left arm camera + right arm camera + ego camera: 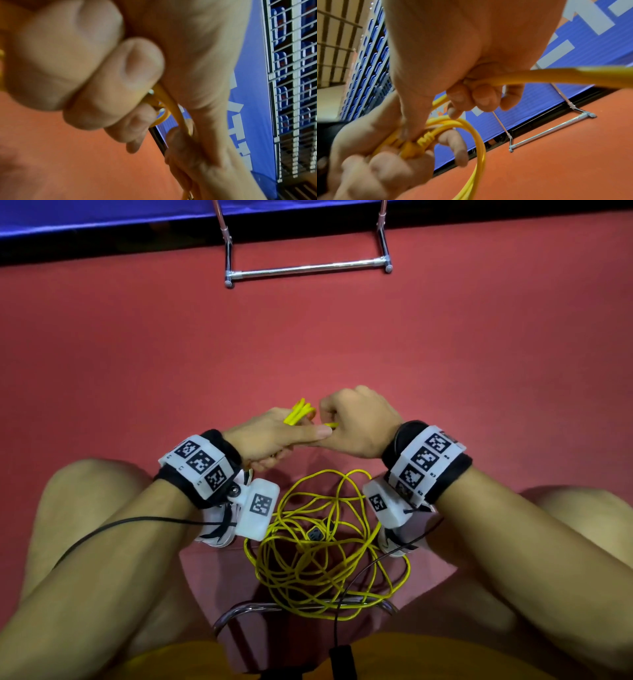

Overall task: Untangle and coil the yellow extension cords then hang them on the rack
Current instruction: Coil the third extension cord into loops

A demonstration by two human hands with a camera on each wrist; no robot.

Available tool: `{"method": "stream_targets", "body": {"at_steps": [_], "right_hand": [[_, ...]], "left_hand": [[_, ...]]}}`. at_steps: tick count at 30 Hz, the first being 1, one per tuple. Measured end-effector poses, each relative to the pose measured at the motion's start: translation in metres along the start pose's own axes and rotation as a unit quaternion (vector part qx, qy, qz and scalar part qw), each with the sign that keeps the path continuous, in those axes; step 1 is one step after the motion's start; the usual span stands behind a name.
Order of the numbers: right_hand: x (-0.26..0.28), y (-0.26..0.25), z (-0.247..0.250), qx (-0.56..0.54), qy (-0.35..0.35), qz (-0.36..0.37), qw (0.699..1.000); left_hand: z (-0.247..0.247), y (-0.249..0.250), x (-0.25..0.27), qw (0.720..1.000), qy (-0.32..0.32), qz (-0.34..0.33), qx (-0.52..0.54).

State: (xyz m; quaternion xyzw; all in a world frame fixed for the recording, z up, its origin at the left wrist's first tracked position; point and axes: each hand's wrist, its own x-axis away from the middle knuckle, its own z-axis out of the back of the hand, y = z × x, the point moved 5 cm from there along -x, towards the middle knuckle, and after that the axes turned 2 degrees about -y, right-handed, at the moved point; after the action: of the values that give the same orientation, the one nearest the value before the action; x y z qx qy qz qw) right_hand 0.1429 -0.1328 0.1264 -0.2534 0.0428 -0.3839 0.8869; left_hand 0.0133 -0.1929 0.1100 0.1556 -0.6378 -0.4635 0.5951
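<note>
My left hand (274,436) grips a small bundle of coiled yellow cord loops (299,412) in front of my knees. In the right wrist view the loops (471,129) and a ribbed yellow plug end (423,140) lie in the left hand's (368,155) curled fingers. My right hand (359,419) is right beside it, and its fingers (476,100) curl around one strand of yellow cord (539,77). The remaining yellow cord lies in a loose tangle (325,556) on the floor between my feet, around a black socket block (315,534). The chrome rack (308,268) stands far ahead.
Red floor (479,354) stretches between me and the rack. A blue banner (102,213) runs behind it. A curved chrome tube (239,609) lies under the tangle's near edge. Thin black wrist-camera cables (120,523) hang near my legs and white shoes (219,529).
</note>
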Motion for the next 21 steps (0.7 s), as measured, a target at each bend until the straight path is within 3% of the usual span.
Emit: {"method": "stream_targets", "body": {"at_steps": [2, 4, 7, 10, 15, 18, 21], "right_hand": [[0.0, 0.003, 0.007, -0.104, -0.004, 0.029, 0.994], [-0.004, 0.016, 0.016, -0.186, 0.038, 0.022, 0.982], [-0.007, 0.035, 0.03, -0.151, 0.127, -0.027, 0.98], [-0.01, 0.054, 0.025, -0.149, 0.154, -0.087, 0.973], [-0.018, 0.055, 0.003, -0.157, 0.102, -0.167, 0.968], [-0.019, 0.055, -0.023, -0.19, 0.049, -0.198, 0.96], [-0.019, 0.06, -0.064, -0.228, -0.034, -0.212, 0.95]], "left_hand": [[0.001, -0.004, -0.002, 1.0, -0.006, 0.016, 0.001], [0.002, -0.005, -0.002, 0.999, -0.004, 0.03, 0.023], [0.0, -0.001, 0.002, 0.992, -0.031, 0.028, 0.115], [-0.006, 0.013, 0.014, 0.953, -0.137, -0.013, 0.27], [-0.004, 0.039, 0.03, 0.849, -0.291, -0.104, 0.43], [-0.001, 0.05, 0.03, 0.795, -0.306, -0.147, 0.502], [0.009, 0.051, 0.028, 0.78, -0.282, -0.186, 0.527]]}}
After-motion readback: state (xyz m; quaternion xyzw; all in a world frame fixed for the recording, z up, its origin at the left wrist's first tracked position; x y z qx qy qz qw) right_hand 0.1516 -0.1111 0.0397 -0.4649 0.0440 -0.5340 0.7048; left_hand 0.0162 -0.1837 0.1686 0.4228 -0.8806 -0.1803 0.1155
